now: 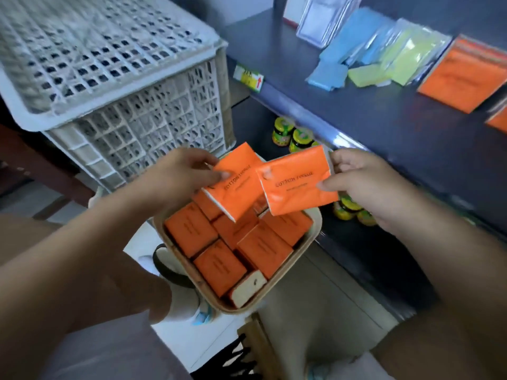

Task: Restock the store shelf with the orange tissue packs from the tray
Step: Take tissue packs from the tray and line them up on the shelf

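Left hand: my left hand (183, 174) pinches the first orange pack (233, 187) at its left end, thumb on the printed face and the other fingers tucked under it.
Right hand: my right hand (362, 182) pinches the second orange pack (297, 185) by its right short end, thumb on the front and fingers behind.
Held packs: both hang over the far edge of the tray (307, 248), printed faces up. A corner of the second pack overlaps the first, so the two touch.
Tray: a beige one with rounded corners, below my hands. The packs in the tray (219, 242) lie close together and fill it. At the near corner, one sideways pack (248, 287) shows its white end.
Shelf: the dark shelf (384, 124) runs along my right. The shelved orange packs (463, 80) sit stacked towards its right edge, well apart from my hands.
Other stock: blue packs (337, 64) and yellow-green packs (395, 58) lie side by side in the middle of the shelf, with a clear holder (321, 20) at the back edge.
Front edge: a price label (248, 78) hangs at the shelf's left corner.
Lower level: small jars (290, 135) stand under the shelf, partly hidden behind the packs I hold.
Crate: a white lattice crate (109, 78) sits just beyond the tray, left of the shelf.
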The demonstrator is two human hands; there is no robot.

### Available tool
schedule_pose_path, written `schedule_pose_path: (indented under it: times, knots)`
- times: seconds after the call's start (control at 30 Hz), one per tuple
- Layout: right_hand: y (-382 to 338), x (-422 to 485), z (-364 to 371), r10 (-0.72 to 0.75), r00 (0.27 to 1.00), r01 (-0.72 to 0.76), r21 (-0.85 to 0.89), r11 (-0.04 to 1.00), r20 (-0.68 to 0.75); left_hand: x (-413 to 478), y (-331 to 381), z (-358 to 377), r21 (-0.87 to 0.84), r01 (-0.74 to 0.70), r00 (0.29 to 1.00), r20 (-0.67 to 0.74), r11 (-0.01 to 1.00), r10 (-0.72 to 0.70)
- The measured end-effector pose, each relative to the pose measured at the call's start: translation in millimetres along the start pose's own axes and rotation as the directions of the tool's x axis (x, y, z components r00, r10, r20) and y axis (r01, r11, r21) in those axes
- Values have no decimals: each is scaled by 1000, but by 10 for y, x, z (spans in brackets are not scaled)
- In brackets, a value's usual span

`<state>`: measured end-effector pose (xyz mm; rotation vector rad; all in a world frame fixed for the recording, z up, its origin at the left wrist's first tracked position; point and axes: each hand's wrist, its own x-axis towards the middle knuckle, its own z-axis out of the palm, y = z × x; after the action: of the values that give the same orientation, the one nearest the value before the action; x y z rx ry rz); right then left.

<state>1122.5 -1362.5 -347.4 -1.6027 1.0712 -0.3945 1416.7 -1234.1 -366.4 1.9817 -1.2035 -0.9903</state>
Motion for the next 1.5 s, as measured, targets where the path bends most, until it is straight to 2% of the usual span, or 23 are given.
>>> schedule_pose_path:
  times: [0.17,0.3,0.53,0.63,0.8,0.93,1.07,1.13,1.2,1.27,1.4,1.5]
  knots:
    - [-2,-204,-374,-65,978,91,125,988,-196,-34,342,271,-130,-134,991,-16,982,133]
    - [19,-377,-675,-67,968,106,152,983,-243,-13,642,486,-137,-234,971,22,963,239]
    - [83,-587,-1186,-66,938,126,158,979,-341,184,1248,728,-157,-308,949,24,938,315]
    - [38,-620,-1425,-116,925,166,110,980,-362,271,1555,821,-179,-341,937,19,923,350]
    - [36,-654,-1815,-258,880,323,102,941,-398,378,2005,1063,-147,-410,904,69,900,423]
    - [92,-661,-2116,-332,808,448,142,883,-487,494,2300,1252,-152,-456,885,22,877,465]
    - [174,-658,-2374,-357,643,566,107,817,-678,665,2523,1371,-138,-470,880,4,872,475]
    - [241,-615,-2502,-333,521,519,-18,855,-786,765,2633,1414,-134,-474,878,-4,870,478]
    - [311,-563,-2621,-318,412,385,-153,910,-854,852,2740,1458,-115,-492,869,-8,863,495]
    - [358,-541,-2722,-365,340,246,-292,924,-867,930,2832,1519,-96,-508,860,-2,856,510]
    - [408,-544,-2817,-446,316,69,-449,891,-837,1114,2958,1630,-65,-527,848,12,847,529]
    - [438,-559,-2863,-492,385,-64,-554,830,-781,1201,3001,1745,-43,-539,842,11,841,540]
